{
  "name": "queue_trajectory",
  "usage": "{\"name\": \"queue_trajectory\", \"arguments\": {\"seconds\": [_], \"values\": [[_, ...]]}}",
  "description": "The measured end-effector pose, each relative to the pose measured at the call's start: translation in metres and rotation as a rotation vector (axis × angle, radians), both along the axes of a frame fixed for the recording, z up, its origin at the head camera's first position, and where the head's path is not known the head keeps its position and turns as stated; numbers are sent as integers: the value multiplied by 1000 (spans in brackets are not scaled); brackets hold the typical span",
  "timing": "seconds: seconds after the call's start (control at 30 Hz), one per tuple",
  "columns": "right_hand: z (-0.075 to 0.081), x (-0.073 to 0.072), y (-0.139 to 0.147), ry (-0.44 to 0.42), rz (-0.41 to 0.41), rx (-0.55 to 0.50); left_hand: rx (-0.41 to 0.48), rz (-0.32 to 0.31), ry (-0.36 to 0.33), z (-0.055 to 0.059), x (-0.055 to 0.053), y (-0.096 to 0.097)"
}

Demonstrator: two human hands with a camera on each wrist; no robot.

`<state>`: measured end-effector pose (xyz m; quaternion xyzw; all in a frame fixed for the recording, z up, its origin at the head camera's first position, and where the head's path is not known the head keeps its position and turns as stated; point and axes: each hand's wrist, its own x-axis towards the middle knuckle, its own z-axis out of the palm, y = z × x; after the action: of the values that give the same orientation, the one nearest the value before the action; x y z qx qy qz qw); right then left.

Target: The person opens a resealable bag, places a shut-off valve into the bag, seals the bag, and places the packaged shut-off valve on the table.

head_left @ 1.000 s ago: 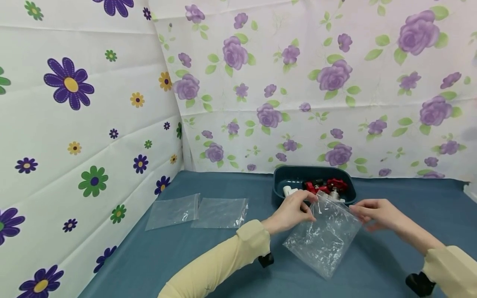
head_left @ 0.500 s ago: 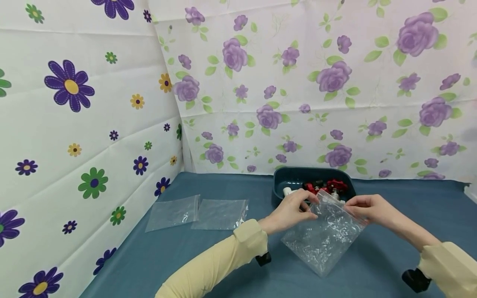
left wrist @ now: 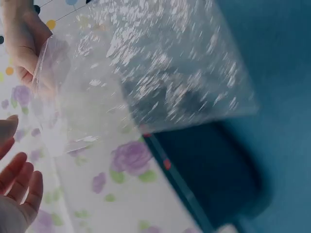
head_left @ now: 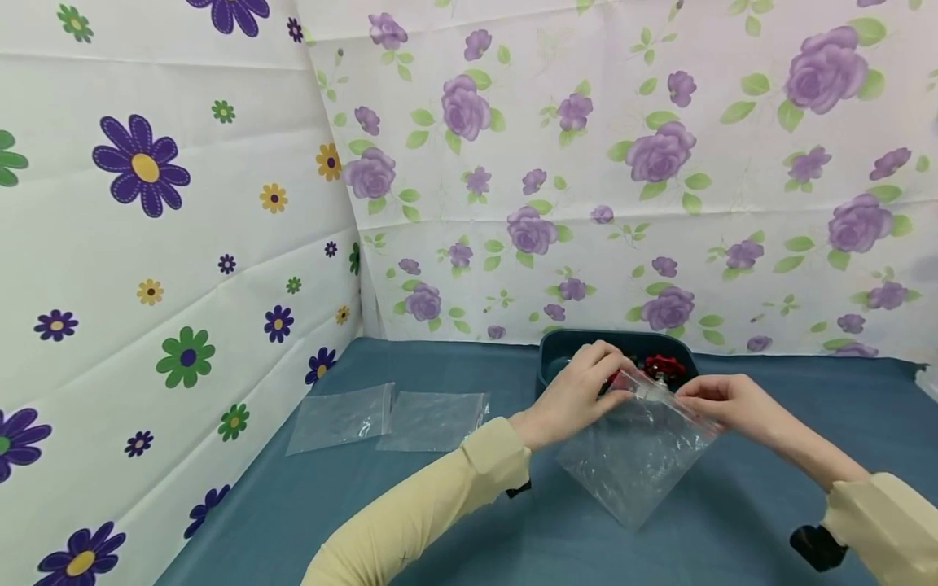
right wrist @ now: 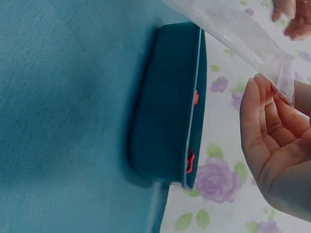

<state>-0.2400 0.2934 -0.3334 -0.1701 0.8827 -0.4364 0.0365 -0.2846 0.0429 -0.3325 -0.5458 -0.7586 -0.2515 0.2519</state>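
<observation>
A clear zip bag (head_left: 637,456) hangs above the table, held up by one top corner. My right hand (head_left: 729,407) pinches that corner between thumb and fingers; the right wrist view shows the fingertips (right wrist: 257,82) on the plastic. Close to the bag's other top corner is my left hand (head_left: 575,395). In the left wrist view, its bent fingers (left wrist: 19,179) and thumb are spread apart with no plastic between them. Behind the hands stands a dark teal bin (head_left: 550,346) with red-handled parts (head_left: 663,366) inside, partly covered by the left hand and the bag.
Two more clear zip bags, one (head_left: 340,419) beside the other (head_left: 436,421), lie flat on the left part of the blue tablecloth (head_left: 469,366). Flowered curtains (head_left: 454,203) border the table at the back and left. A whitish object (head_left: 927,382) shows at the right edge.
My left hand has risen slightly toward the bin, now covering more of it. The right hand has shifted a little left and up along the bag's top edge, and the bag's lower corner has lifted.
</observation>
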Motion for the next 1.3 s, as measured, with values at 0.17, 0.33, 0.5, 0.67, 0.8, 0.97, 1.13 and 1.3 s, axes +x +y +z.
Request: {"name": "queue_trajectory", "arguments": {"seconds": [0.17, 0.33, 0.5, 0.67, 0.8, 0.97, 1.13, 1.3], "values": [[3, 2, -6, 46, 47, 5, -112, 27, 304, 11, 5, 9], [9, 3, -13, 83, 51, 20, -259, 111, 417, 12, 8, 12], [12, 3, -16, 101, 35, 30, -280, 154, 390, 8, 4, 9], [10, 2, -17, 137, 34, 60, -233, 115, 364, 6, -1, 9], [9, 3, -20, 181, 53, 98, -244, 118, 364, 7, -1, 10], [12, 5, -25, 191, 2, 125, -284, 128, 357, 11, 3, 7], [17, 7, -27, 234, -119, 197, -319, 23, 321, 15, 10, 4], [15, 5, -30, 418, -159, 314, -368, -90, 283, 18, 19, 4]]}}
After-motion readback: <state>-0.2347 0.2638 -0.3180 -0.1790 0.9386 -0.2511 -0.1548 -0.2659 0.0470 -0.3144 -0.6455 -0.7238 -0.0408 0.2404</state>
